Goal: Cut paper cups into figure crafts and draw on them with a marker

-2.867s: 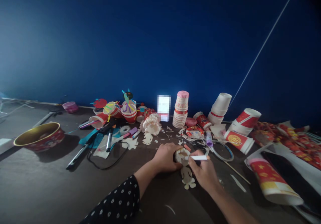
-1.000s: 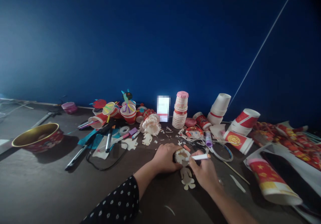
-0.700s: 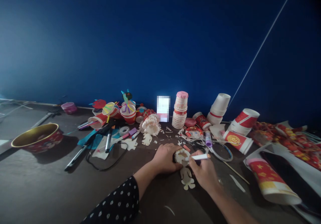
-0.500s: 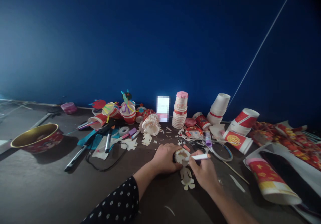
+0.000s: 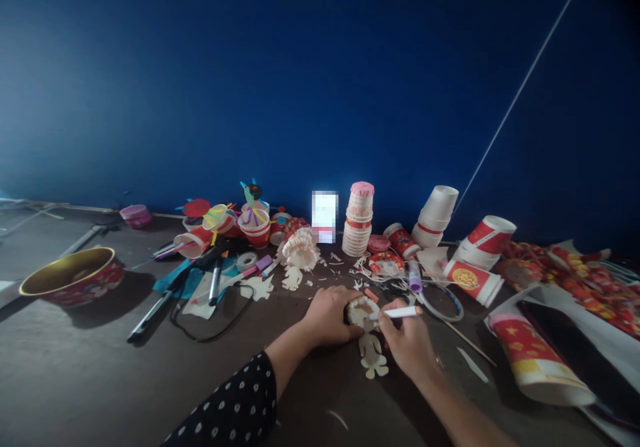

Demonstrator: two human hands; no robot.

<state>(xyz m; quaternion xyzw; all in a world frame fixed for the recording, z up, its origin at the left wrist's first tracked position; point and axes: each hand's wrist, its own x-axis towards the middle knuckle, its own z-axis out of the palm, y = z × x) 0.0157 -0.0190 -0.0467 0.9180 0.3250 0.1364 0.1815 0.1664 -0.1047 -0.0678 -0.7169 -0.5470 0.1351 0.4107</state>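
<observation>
A paper-cup cutout (image 5: 371, 347) shaped like a small figure lies on the table in front of me, its round fringed top uppermost. My left hand (image 5: 330, 317) holds this round part from the left, fingers along the upper edge and thumb at the lower edge. In my right hand (image 5: 407, 340) a white marker (image 5: 403, 312) with an orange end is pinched. Its tip side points left over the round part; the exact contact is hard to make out. An orange-red cap-like piece (image 5: 371, 295) lies just above the cutout.
Behind my hands stand a similar finished-looking cutout (image 5: 299, 257), a cup stack (image 5: 358, 227) and a lit screen (image 5: 325, 217). To the left are a black marker (image 5: 215, 283) and a gold-lined bowl (image 5: 100, 283). A red cup (image 5: 537, 357) and a dark phone (image 5: 583, 353) lie right.
My right hand and the marker have shifted very slightly to the right. My left hand keeps its place on the cutout.
</observation>
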